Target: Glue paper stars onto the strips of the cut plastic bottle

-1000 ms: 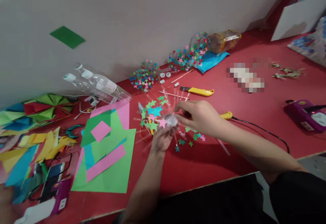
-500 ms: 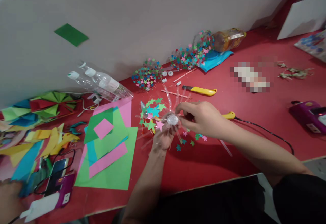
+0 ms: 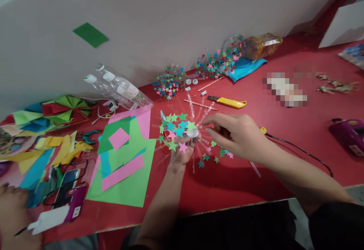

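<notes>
My left hand (image 3: 179, 154) holds up a clear plastic bottle top (image 3: 192, 132) cut into splayed strips, with green, blue and pink paper stars (image 3: 175, 128) stuck on the strip ends. The fingers are closed under its white cap. My right hand (image 3: 233, 133) hovers just right of the cap, fingers curved and apart, thumb and forefinger near the strips but holding nothing I can see. Loose paper stars (image 3: 216, 154) lie on the red table (image 3: 256, 174) beneath my right hand.
Green, pink and blue paper sheets (image 3: 125, 159) lie left. Clear bottles (image 3: 122, 90), two finished star pieces (image 3: 170, 83), a yellow cutter (image 3: 227, 102), a glue gun cord (image 3: 301, 151), a purple power strip (image 3: 348, 134) and folded paper fans (image 3: 54, 111) surround them. Another person's hand (image 3: 13, 208) is at bottom left.
My right hand has let go of the cap area and drawn slightly right, fingers spreading. My left hand has tilted the starred piece a little. The camera has shifted left.
</notes>
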The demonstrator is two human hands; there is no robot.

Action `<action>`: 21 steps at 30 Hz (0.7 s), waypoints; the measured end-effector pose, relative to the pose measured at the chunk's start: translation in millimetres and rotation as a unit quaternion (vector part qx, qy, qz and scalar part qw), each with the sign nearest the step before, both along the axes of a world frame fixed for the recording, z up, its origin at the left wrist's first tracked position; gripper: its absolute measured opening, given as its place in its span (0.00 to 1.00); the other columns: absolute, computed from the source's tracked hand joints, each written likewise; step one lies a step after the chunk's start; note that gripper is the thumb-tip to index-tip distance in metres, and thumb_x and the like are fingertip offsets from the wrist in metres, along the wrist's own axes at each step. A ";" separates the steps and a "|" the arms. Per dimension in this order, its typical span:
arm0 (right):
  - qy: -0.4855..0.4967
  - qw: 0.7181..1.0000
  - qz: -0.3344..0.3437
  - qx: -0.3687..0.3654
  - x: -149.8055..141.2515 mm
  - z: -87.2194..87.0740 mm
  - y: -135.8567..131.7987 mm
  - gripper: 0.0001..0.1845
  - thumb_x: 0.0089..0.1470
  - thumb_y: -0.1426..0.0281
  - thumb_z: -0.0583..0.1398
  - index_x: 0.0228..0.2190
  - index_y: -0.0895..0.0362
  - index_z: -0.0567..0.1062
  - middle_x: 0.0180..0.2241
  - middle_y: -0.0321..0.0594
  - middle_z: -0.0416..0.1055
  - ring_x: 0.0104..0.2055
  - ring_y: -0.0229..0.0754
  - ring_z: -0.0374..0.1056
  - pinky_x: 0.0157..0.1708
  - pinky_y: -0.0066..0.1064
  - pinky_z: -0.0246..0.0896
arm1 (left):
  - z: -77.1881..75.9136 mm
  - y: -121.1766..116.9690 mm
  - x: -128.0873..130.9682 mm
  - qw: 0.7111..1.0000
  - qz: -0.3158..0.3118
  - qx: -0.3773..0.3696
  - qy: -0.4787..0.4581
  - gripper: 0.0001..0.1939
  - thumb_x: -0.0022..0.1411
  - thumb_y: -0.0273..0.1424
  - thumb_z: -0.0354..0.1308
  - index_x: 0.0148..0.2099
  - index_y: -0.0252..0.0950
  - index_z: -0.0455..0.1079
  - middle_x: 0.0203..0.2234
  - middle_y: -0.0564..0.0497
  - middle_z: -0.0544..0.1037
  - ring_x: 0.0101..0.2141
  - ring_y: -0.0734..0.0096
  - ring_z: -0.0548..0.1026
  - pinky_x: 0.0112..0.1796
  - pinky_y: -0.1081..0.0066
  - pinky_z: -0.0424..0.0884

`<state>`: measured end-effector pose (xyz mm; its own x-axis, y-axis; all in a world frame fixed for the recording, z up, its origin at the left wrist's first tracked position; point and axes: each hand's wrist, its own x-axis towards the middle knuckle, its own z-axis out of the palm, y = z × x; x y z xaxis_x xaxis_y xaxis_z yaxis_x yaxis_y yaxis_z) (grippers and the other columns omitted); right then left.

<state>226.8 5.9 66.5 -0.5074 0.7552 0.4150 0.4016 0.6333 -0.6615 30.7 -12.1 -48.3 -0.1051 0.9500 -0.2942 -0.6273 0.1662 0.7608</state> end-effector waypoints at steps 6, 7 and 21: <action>0.042 0.996 -0.055 0.052 13.2 11.7 3.0 0.06 0.59 0.71 0.56 0.36 0.55 0.74 0.25 0.32 0.68 0.23 0.31 0.60 0.26 0.25 0.56 | 8.0 1.2 1.5 0.998 -0.040 0.039 -0.038 0.08 0.40 0.29 0.65 0.27 0.36 0.70 0.26 0.51 0.77 0.27 0.72 0.73 0.29 0.73 0.68; 0.048 0.995 -0.068 0.056 16.4 14.4 4.6 0.06 0.59 0.72 0.56 0.35 0.54 0.74 0.25 0.33 0.68 0.24 0.32 0.61 0.27 0.26 0.57 | 10.4 1.7 2.1 0.997 -0.046 0.040 -0.043 0.09 0.41 0.29 0.65 0.29 0.36 0.71 0.27 0.51 0.78 0.27 0.72 0.72 0.29 0.73 0.68; -0.042 0.976 0.097 0.191 13.3 7.9 -1.8 0.08 0.58 0.76 0.55 0.39 0.56 0.71 0.32 0.39 0.72 0.32 0.35 0.68 0.30 0.27 0.61 | 8.4 5.7 -1.5 0.998 -0.008 0.021 -0.055 0.10 0.42 0.27 0.64 0.29 0.38 0.67 0.27 0.53 0.76 0.30 0.71 0.74 0.30 0.72 0.68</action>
<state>240.1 4.1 74.5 -0.6700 0.4398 0.5981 0.2919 0.8968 -0.3325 29.2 -6.4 -39.9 -0.0586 0.9629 -0.2636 -0.7050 0.1470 0.6938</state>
